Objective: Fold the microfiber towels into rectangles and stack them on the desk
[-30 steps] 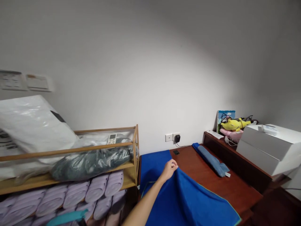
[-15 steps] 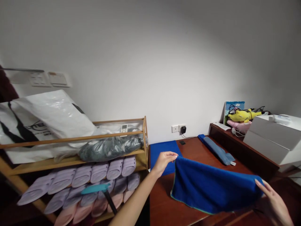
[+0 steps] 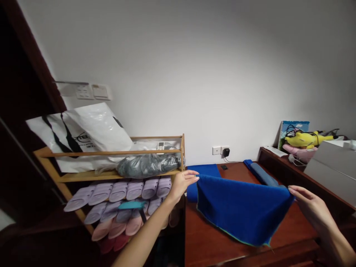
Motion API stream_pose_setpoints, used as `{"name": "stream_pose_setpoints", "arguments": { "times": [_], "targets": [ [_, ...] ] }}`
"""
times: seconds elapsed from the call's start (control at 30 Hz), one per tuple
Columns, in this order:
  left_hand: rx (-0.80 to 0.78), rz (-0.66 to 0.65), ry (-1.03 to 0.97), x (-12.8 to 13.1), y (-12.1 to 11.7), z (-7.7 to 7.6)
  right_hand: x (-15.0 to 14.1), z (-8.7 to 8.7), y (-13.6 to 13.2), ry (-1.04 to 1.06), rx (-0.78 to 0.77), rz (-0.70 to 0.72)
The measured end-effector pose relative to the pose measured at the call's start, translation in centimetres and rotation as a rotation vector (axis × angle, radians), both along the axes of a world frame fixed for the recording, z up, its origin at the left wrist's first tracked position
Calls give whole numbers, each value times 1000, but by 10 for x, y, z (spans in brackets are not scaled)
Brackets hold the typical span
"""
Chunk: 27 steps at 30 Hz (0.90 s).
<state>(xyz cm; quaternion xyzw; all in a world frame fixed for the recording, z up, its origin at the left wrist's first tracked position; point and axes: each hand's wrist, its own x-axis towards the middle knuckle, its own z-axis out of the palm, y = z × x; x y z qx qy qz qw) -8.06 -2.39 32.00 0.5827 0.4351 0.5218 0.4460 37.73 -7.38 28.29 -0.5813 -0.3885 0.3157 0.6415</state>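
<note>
A blue cloth (image 3: 241, 209) with a thin green edging hangs stretched between my two hands above the brown wooden table (image 3: 200, 241). My left hand (image 3: 182, 184) pinches its upper left corner. At the upper right corner, my right hand (image 3: 310, 202) pinches it between thumb and fingers. The lower edge sags in front of the tabletop. Behind it, another blue cloth (image 3: 207, 170) lies flat on the table near the wall, partly hidden. Farther right lies a folded grey-blue cloth (image 3: 263, 173) beside a strip of darker blue.
To the left stands a wooden rack (image 3: 50, 163) holding a white bag (image 3: 97, 129), a remote (image 3: 160, 147) and rows of slippers (image 3: 119, 191). A plug (image 3: 226, 152) sits in the wall socket. A yellow plush toy (image 3: 303, 139) and white box (image 3: 328, 159) rest on the right ledge.
My right hand has risen and moved slightly left, so the cloth's top edge is closer to level. My left hand has shifted left and up. The view has turned left.
</note>
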Motion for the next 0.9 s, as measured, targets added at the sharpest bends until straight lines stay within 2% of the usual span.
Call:
{"name": "stream_pose_setpoints", "arguments": {
  "times": [0.13, 0.27, 0.4, 0.5, 0.6, 0.7, 0.9],
  "targets": [
    [27, 24, 47, -9, 10, 2, 0, 5, 18, 92, -31, 41],
    [11, 12, 32, -10, 25, 1, -4, 14, 37, 63, -18, 46],
    [-18, -11, -25, -10, 39, -3, -13, 28, 46, -65, -39, 94],
    [-17, 30, -72, -10, 48, -8, -16, 34, 50, -47, -9, 112],
    [7, 77, -99, -9, 53, -9, -15, 34, 55, 64, 43, 163],
    [30, 83, -111, -9, 53, -6, -13, 29, 59, 125, 72, 153],
    [39, 60, -109, -7, 50, -5, -10, 22, 52, 94, 52, 111]
  ]
}}
